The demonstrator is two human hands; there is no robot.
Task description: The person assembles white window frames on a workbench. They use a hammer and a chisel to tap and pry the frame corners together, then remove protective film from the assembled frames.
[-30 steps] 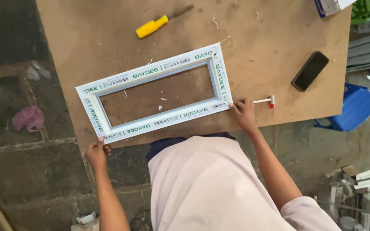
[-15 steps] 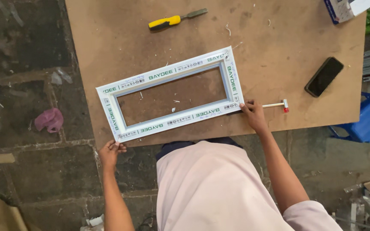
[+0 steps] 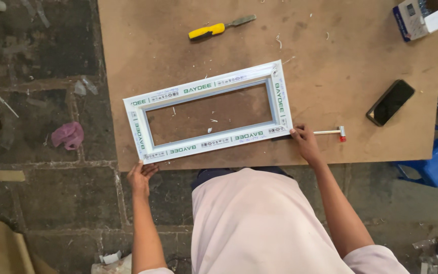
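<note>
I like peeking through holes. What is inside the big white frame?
Inside the white frame only the brown board table shows, with a few small white scraps. What lies under the frame's own bars is covered.

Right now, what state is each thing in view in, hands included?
White window frame: flat on the table, empty opening.
Left hand: open, at the frame's near left corner.
Right hand: resting at the frame's near right corner.
Chisel: lying untouched.
Phone: screen dark.
Small box: flap open.
</note>
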